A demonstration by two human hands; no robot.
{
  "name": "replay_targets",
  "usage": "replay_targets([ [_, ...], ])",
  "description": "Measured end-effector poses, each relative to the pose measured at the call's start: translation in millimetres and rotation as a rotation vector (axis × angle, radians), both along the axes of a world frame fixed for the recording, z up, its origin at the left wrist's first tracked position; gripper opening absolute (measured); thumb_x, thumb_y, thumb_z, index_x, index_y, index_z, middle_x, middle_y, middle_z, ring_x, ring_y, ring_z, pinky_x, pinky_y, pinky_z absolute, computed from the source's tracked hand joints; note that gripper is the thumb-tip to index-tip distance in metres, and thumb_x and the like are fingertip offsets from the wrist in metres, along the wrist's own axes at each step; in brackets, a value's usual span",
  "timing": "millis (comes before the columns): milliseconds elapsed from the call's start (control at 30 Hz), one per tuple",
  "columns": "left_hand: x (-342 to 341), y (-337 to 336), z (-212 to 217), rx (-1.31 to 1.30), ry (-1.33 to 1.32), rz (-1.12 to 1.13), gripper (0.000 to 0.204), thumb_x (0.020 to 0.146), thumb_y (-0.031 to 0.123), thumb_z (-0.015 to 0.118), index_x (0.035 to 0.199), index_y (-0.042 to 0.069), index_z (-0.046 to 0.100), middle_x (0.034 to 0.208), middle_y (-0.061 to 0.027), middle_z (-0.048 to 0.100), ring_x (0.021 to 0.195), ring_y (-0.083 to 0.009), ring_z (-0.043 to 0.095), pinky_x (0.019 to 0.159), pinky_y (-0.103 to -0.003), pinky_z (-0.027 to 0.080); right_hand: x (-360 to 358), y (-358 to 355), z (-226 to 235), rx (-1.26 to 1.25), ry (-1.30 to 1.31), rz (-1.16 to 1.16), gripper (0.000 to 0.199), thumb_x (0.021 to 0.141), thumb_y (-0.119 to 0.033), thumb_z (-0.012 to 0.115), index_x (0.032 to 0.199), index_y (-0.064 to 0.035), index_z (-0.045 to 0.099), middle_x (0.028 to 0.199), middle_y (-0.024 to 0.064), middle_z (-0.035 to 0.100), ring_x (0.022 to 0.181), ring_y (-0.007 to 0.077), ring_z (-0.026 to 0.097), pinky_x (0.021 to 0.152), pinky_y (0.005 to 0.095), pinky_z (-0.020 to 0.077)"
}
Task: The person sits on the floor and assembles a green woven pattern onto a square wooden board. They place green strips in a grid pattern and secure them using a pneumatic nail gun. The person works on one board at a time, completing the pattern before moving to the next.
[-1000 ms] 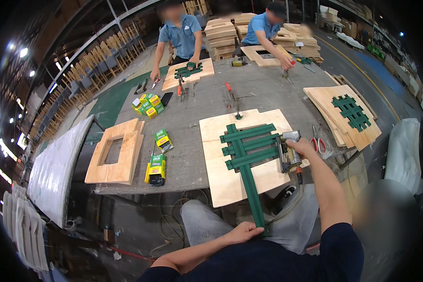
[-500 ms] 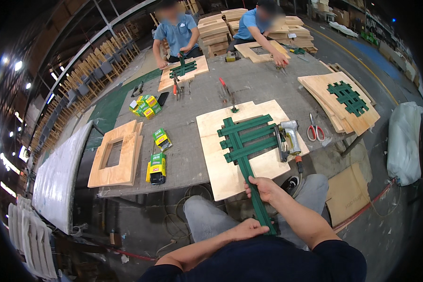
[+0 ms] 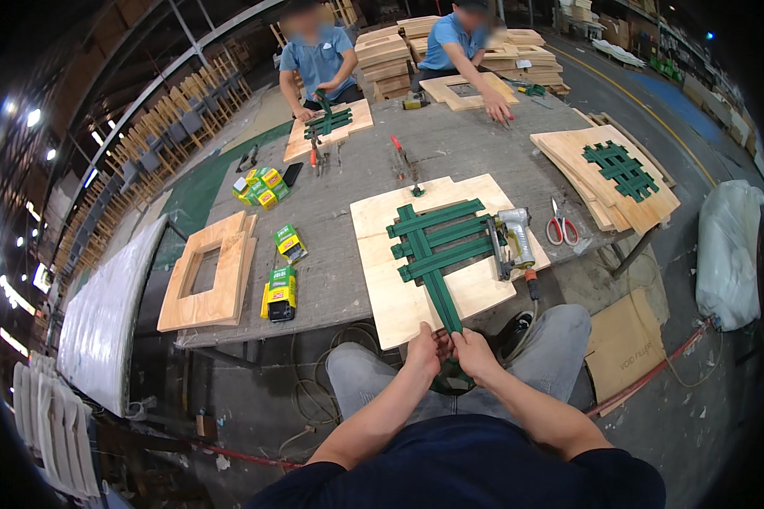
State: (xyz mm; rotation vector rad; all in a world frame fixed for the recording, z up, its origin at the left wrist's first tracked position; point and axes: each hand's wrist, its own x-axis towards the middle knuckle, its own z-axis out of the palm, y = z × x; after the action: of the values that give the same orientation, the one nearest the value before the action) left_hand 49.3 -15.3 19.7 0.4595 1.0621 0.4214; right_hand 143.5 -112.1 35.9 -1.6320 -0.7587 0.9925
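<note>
A pale plywood board (image 3: pixel 378 254) with a stepped outline lies in front of me, overhanging the table's near edge. Green webbing straps (image 3: pixel 454 235) cross its middle, several sideways and one running toward me. At the board's front edge my right hand (image 3: pixel 477 356) pinches that lengthwise strap. My left hand (image 3: pixel 423 352) is close beside it, fingers curled at the strap's left side; its exact hold is partly hidden. A slack piece of green webbing hangs below my hands. A staple gun (image 3: pixel 515 239) rests on the board's right side, its hose trailing down.
Red-handled scissors (image 3: pixel 562 227) lie right of the board. Staple boxes (image 3: pixel 280 293) and framed wood panels (image 3: pixel 187 297) sit left. A webbed board (image 3: pixel 624 174) tops a stack at right. Two people work across the table (image 3: pixel 331 220).
My left hand has come up from the strap's lower end to beside my right hand. The strap's tail now hangs slack. My right hand has shifted slightly lower.
</note>
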Motion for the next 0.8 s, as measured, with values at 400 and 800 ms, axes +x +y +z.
replay_targets([
  [400,13.8,-4.9,-3.9,-0.005,0.072,0.155,0.055,0.111,0.05,0.034,0.099,0.005,0.064,0.078,-0.0043,0.066,0.062,-0.0157,0.058,0.06,-0.032,0.048,2.5,-19.4,-36.9,-0.161,-0.293,0.153,0.03,0.107,-0.022,0.051,0.091,0.0008,0.062,0.075,0.0147,0.064,0.068,0.0265,0.063,0.066,0.041,0.0481],
  [800,7.7,1.1,-50.8,0.872,-0.02,-0.456,0.038,0.111,0.029,0.046,0.119,0.001,0.072,0.117,-0.0066,0.073,0.097,-0.0146,0.063,0.087,-0.029,0.05,23.7,15.9,-60.1,-0.31,-0.458,0.301,0.03,0.102,-0.022,0.049,0.112,0.0004,0.067,0.109,0.0289,0.069,0.105,0.0483,0.065,0.09,0.0549,0.0511],
])
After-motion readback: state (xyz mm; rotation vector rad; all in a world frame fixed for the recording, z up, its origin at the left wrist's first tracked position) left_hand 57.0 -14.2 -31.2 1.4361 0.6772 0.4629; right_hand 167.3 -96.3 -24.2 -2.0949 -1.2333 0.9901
